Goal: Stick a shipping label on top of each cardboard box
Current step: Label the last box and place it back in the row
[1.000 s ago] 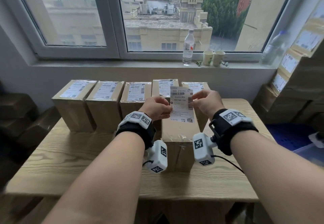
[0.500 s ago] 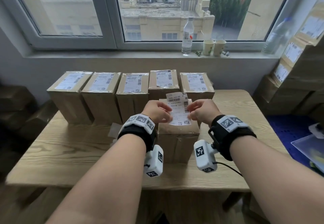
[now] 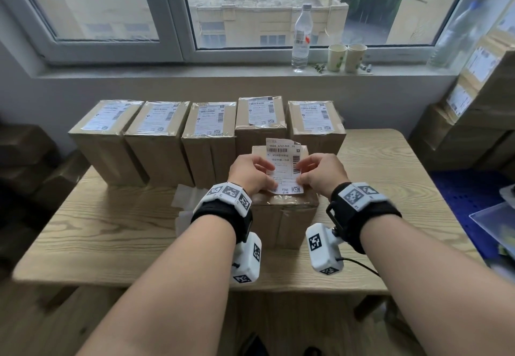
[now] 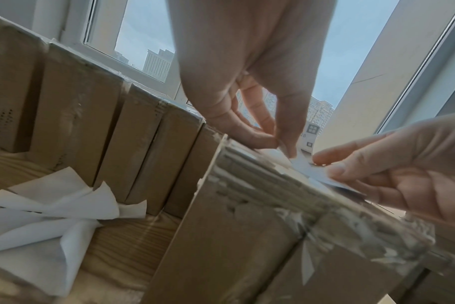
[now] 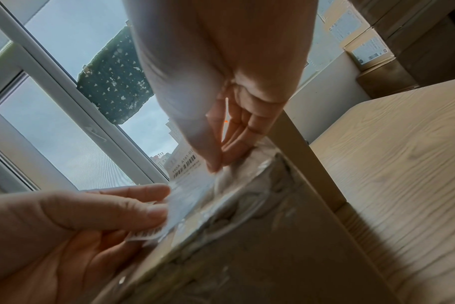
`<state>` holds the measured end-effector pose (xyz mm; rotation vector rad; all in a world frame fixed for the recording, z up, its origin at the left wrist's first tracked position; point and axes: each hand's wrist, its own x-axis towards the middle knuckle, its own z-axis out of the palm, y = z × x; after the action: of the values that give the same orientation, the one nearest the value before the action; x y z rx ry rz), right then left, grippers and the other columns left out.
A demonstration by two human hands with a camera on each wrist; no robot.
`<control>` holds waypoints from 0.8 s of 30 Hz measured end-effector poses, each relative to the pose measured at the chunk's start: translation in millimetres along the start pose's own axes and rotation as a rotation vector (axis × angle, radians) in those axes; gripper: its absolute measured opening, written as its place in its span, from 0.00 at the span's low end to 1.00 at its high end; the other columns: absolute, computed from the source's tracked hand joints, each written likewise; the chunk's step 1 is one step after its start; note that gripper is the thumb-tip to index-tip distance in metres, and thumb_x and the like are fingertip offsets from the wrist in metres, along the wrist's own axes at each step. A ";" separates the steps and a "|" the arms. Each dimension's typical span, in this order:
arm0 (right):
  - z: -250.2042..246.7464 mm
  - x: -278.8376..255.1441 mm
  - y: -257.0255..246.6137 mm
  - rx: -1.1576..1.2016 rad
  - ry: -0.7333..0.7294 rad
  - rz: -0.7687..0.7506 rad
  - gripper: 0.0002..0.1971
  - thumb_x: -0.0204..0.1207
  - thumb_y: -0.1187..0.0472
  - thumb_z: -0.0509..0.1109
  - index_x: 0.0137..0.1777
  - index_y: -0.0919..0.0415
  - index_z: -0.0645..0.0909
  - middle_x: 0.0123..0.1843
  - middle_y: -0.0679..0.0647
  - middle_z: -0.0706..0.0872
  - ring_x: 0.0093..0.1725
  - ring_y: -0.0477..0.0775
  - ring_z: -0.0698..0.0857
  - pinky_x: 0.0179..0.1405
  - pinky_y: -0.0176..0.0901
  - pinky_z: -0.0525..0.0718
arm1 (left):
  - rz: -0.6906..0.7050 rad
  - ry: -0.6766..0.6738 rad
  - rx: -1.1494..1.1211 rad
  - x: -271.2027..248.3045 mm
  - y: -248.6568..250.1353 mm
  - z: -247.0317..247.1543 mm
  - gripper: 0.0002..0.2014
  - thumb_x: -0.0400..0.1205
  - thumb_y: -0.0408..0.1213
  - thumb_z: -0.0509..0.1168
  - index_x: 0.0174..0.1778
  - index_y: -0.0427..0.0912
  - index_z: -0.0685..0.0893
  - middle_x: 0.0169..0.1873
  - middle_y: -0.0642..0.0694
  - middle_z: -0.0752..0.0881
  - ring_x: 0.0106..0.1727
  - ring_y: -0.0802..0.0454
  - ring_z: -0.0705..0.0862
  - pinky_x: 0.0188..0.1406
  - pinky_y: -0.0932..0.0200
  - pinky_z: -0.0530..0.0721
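Observation:
A plain cardboard box [image 3: 284, 224] stands on the wooden table [image 3: 111, 230] right in front of me. Both hands hold a white shipping label [image 3: 282, 160] over its top. My left hand [image 3: 255, 173] pinches the label's left edge and my right hand [image 3: 309, 173] pinches its right edge. The label's near end lies low on the box top, while its far end curls up past the back edge. In the left wrist view the left fingertips [image 4: 283, 142] pinch the label at the box [image 4: 260, 236]. In the right wrist view the right fingertips [image 5: 216, 164] pinch the label [image 5: 185, 166].
Several labelled boxes [image 3: 164, 138] stand in a row behind the front box. Peeled white backing papers [image 4: 52, 216] lie on the table to its left. A bottle [image 3: 301, 37] and two cups [image 3: 347, 57] stand on the windowsill. More stacked boxes [image 3: 479, 99] rise at the right.
Both hands have brought the label down and toward me, from upright in the air to lying low over the front box's top.

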<state>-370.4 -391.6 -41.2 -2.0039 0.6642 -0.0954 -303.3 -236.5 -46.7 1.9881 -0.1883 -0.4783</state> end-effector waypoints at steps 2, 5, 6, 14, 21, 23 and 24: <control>1.4 1.8 0.7 0.008 0.008 0.003 0.14 0.65 0.73 0.80 0.49 0.59 0.88 0.50 0.53 0.89 0.52 0.53 0.88 0.52 0.47 0.89 | -0.004 -0.008 -0.016 -0.2 -0.6 -0.4 0.19 0.61 0.19 0.81 0.39 0.44 0.87 0.42 0.45 0.87 0.46 0.47 0.89 0.42 0.53 0.91; 2.8 3.4 2.8 0.012 0.016 0.005 0.14 0.64 0.73 0.80 0.47 0.58 0.88 0.51 0.54 0.90 0.51 0.53 0.89 0.54 0.49 0.89 | -0.005 -0.011 0.000 -0.5 -0.9 -0.8 0.19 0.60 0.20 0.82 0.39 0.43 0.87 0.43 0.44 0.87 0.47 0.45 0.89 0.43 0.49 0.92; 3.0 3.6 3.3 0.008 0.017 0.004 0.14 0.63 0.73 0.80 0.47 0.58 0.88 0.50 0.54 0.90 0.51 0.53 0.89 0.54 0.50 0.90 | -0.005 -0.009 0.009 -0.7 -1.0 -0.4 0.19 0.59 0.20 0.82 0.38 0.44 0.87 0.42 0.45 0.87 0.47 0.45 0.89 0.43 0.50 0.92; 3.3 1.3 0.9 -0.130 0.019 -0.047 0.13 0.64 0.72 0.79 0.46 0.57 0.88 0.45 0.50 0.87 0.49 0.49 0.86 0.47 0.38 0.82 | 0.002 -0.017 0.136 -1.5 1.3 2.4 0.17 0.61 0.22 0.81 0.37 0.44 0.86 0.40 0.46 0.84 0.32 0.50 0.84 0.28 0.60 0.85; 4.4 3.2 -1.2 -0.203 -0.007 -0.043 0.15 0.62 0.69 0.81 0.48 0.56 0.88 0.44 0.49 0.86 0.48 0.49 0.85 0.41 0.35 0.78 | 0.026 -0.062 0.309 1.7 4.5 2.1 0.19 0.61 0.32 0.84 0.43 0.49 0.86 0.42 0.53 0.84 0.39 0.53 0.85 0.40 0.57 0.87; 6.3 2.6 -2.1 -0.213 -0.050 -0.049 0.20 0.58 0.67 0.85 0.51 0.57 0.87 0.46 0.50 0.86 0.48 0.50 0.85 0.43 0.36 0.80 | 0.038 -0.060 0.371 2.8 4.4 2.7 0.20 0.61 0.37 0.84 0.44 0.51 0.85 0.42 0.55 0.83 0.45 0.54 0.84 0.48 0.56 0.85; 7.0 2.3 -2.7 -0.234 -0.077 -0.056 0.22 0.57 0.66 0.86 0.53 0.56 0.86 0.49 0.50 0.86 0.49 0.51 0.85 0.47 0.39 0.82 | 0.040 -0.058 0.394 3.5 4.0 2.9 0.21 0.61 0.39 0.85 0.45 0.52 0.85 0.42 0.56 0.83 0.47 0.54 0.84 0.49 0.56 0.84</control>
<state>-365.0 -386.2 -43.1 -2.2397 0.5917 0.0271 -301.0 -241.9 -45.1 2.3496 -0.3815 -0.5020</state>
